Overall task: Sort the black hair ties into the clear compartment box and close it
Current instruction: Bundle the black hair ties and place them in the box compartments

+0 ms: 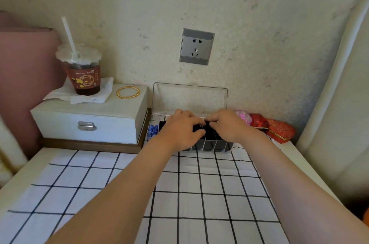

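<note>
Two hands: both reach over the clear compartment box (209,147) at the back of the desk (26,170), fingertips meeting above its middle compartments.
Left hand (182,131): fingers curled down onto the black hair ties (211,134), thumb low on the near side; it looks to be pressing or pinching a tie, though the fingers hide the contact.
Right hand (226,126): fingers bent inward, tips touching the same dark bundle just beside the left hand's fingertips; whether it truly grips a tie or only steadies it cannot be told.
Hair ties: dark shapes fill several of the divided slots; none lies loose on the checked cloth (199,194) in front.
Lid (189,96): upright, leaning back toward the wall (259,44) under the socket (196,46), not yet shut.
Neighbours: a white case (89,122) sits just left of the box, carrying a drink cup (84,72) and a gold bangle (128,92); something blue (152,131) lies between case and box; red pouches (277,129) lie to the right.
Step in hand: judged to be the tail of the sorting, tucking ties down into their slots.
Next move calls for: pushing every tie below the dividers' top edge, then clearing both hands from the box, reaching behind for the lid's top edge and swinging it forward and down until it seats.
Risk: a tie that springs up could stop the lid closing flat.
</note>
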Motion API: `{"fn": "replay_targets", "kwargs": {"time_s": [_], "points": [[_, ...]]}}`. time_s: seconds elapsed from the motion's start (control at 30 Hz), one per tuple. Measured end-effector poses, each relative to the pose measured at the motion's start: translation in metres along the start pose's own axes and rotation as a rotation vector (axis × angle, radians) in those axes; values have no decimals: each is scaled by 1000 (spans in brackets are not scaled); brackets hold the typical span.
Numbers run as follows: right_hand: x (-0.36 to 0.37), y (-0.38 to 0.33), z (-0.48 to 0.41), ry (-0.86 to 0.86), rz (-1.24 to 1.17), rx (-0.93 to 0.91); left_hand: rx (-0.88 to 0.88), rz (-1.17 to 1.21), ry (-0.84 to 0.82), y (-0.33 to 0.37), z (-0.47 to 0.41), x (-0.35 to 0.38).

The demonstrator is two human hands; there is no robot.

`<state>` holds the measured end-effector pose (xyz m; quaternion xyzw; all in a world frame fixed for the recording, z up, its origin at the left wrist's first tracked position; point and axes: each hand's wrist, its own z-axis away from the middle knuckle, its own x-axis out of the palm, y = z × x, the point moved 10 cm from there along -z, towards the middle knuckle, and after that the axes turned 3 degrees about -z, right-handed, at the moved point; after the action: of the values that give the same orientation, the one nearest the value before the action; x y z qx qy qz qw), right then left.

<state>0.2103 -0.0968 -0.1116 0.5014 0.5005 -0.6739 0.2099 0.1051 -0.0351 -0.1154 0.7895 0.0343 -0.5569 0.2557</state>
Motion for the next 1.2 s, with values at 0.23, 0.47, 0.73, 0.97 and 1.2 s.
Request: {"fn": "replay_targets", "kwargs": {"time_s": [0.23, 0.47, 0.73, 0.97, 1.2], "points": [[-22, -6, 21, 70, -128, -40, -4, -10, -39, 1, -2, 4], [5, -25, 26, 64, 406, -230, -122, 165, 122, -20, 0, -23], [22, -33, 22, 48, 598, -235, -10, -39, -58, 4, 2, 4], [-28, -13, 18, 155, 52, -119, -3, -189, -71, 12, -1, 10], [-4, -24, 20, 104, 160, -240, -40, 53, -30, -1, -7, -2]]}}
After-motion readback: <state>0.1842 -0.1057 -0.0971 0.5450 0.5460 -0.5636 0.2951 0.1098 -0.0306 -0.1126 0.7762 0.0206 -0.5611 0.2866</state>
